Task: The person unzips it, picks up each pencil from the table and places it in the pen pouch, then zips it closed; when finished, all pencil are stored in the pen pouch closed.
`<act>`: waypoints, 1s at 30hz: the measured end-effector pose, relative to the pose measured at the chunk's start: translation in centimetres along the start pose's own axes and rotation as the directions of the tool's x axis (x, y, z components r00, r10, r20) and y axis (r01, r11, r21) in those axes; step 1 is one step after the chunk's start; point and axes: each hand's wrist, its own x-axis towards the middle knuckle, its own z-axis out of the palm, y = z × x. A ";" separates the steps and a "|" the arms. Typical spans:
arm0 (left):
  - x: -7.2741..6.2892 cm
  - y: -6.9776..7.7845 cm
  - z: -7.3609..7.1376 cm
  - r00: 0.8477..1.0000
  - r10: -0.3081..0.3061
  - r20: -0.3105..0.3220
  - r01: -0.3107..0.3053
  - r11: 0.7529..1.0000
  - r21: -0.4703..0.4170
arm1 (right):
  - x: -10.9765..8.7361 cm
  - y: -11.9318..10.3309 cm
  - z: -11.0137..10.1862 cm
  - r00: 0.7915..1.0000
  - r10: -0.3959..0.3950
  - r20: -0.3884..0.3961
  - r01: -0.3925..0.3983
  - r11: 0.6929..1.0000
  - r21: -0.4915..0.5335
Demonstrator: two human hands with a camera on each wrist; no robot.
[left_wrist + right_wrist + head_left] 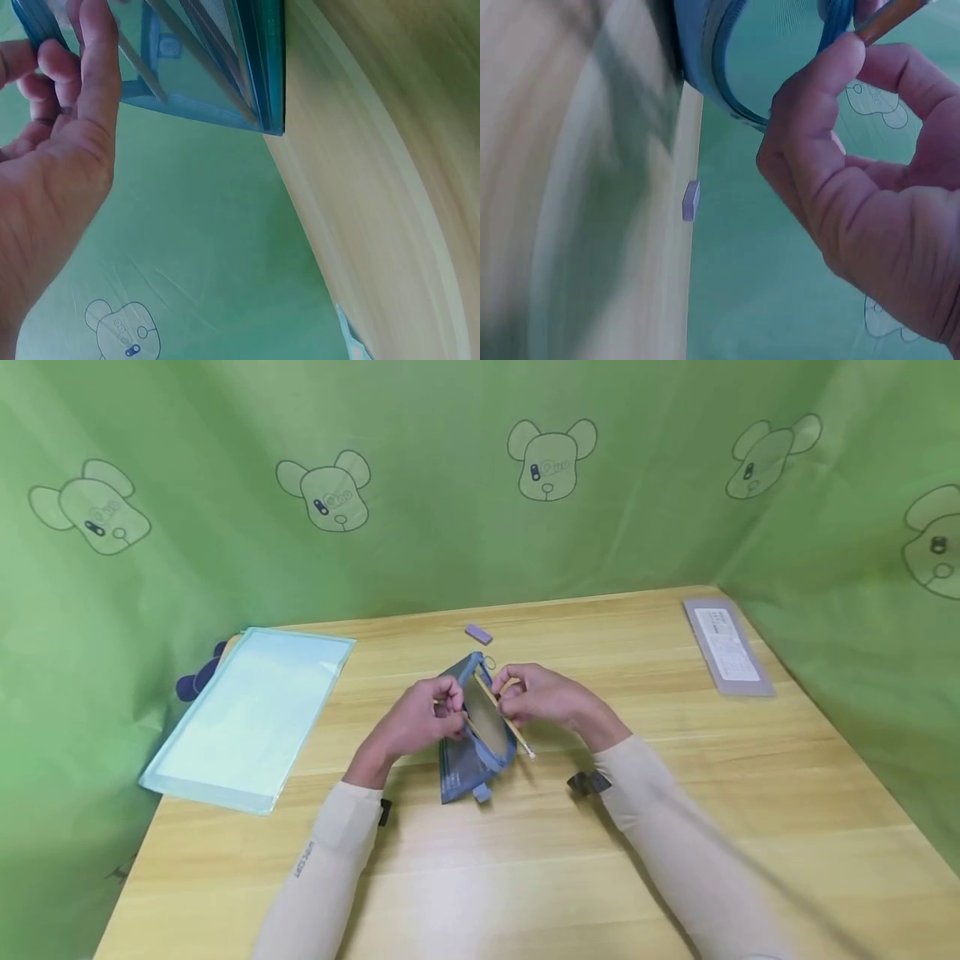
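A blue mesh zip pencil case (467, 770) stands on the wooden table with its mouth spread wide. My left hand (420, 717) pinches the case's near-left rim. In the left wrist view several thin sticks, likely pencils (196, 56), show through the mesh. My right hand (546, 697) pinches a yellow pencil (519, 737) at the right side of the opening. Its eraser end points down toward me and sticks out past the rim; the far end lies over the mouth. The right fingers also lie against the rim (721, 56), and whether they grip it is hard to tell.
A small purple eraser (478, 634) lies behind the case. On the left is a pale blue translucent folder (251, 718), with a dark blue object (198, 681) partly behind it. At the right edge lies a flat lilac packet with a white label (726, 647). Green curtains enclose the table.
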 end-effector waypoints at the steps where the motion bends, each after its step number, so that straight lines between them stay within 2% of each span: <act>1: 0.0 0.0 0.1 1.000 0.010 0.017 -0.010 1.000 -0.001 | 0.2 -0.2 0.3 1.000 -0.003 -0.015 0.003 1.000 -0.011; 7: 0.2 -0.2 0.3 0.997 0.050 0.055 -0.049 0.999 -0.020 | 1.2 -1.2 2.0 0.998 -0.024 -0.058 0.018 0.995 -0.093; 11: 0.3 -0.5 0.3 0.999 0.039 0.024 -0.037 0.998 -0.056 | 1.5 -1.5 2.9 0.994 -0.047 -0.097 0.032 0.987 -0.158; 14: 0.4 -0.6 0.3 1.000 0.023 -0.021 -0.024 0.997 -0.076 | 1.5 -1.8 3.2 0.985 -0.074 -0.154 0.032 0.965 -0.260; 16: 0.4 -0.6 0.3 0.998 0.016 -0.054 -0.020 0.997 -0.076 | 1.4 -1.9 3.0 0.970 -0.104 -0.220 0.024 0.941 -0.339; 18: 0.4 -0.5 0.3 0.997 0.013 -0.082 -0.018 0.998 -0.068 | 1.1 -1.9 2.6 0.943 -0.141 -0.301 0.005 0.911 -0.411; 20: 0.4 -0.3 0.3 0.995 0.011 -0.103 -0.017 0.998 -0.062 | 0.9 -1.8 2.1 0.917 -0.157 -0.367 -0.029 0.891 -0.452; 21: 0.4 -0.3 0.3 0.994 0.010 -0.111 -0.017 0.998 -0.063 | 0.8 -1.7 1.9 0.912 -0.147 -0.383 -0.049 0.888 -0.457; 22: 0.4 -0.3 0.4 0.993 0.010 -0.115 -0.018 0.998 -0.066 | 0.7 -1.6 1.6 0.914 -0.129 -0.384 -0.066 0.888 -0.455; 24: 0.5 -0.3 0.4 0.992 0.006 -0.122 -0.015 0.997 -0.072 | 0.5 -1.5 1.2 0.937 -0.075 -0.343 -0.094 0.888 -0.451; 27: 0.5 -0.5 0.5 0.992 -0.003 -0.129 -0.007 0.997 -0.080 | 0.0 -1.7 1.0 0.975 -0.002 -0.224 -0.093 0.905 -0.416; 30: 0.5 -0.5 0.6 0.992 -0.014 -0.126 0.003 0.996 -0.087 | -0.2 -2.0 1.3 0.990 -0.017 -0.137 -0.042 0.908 -0.417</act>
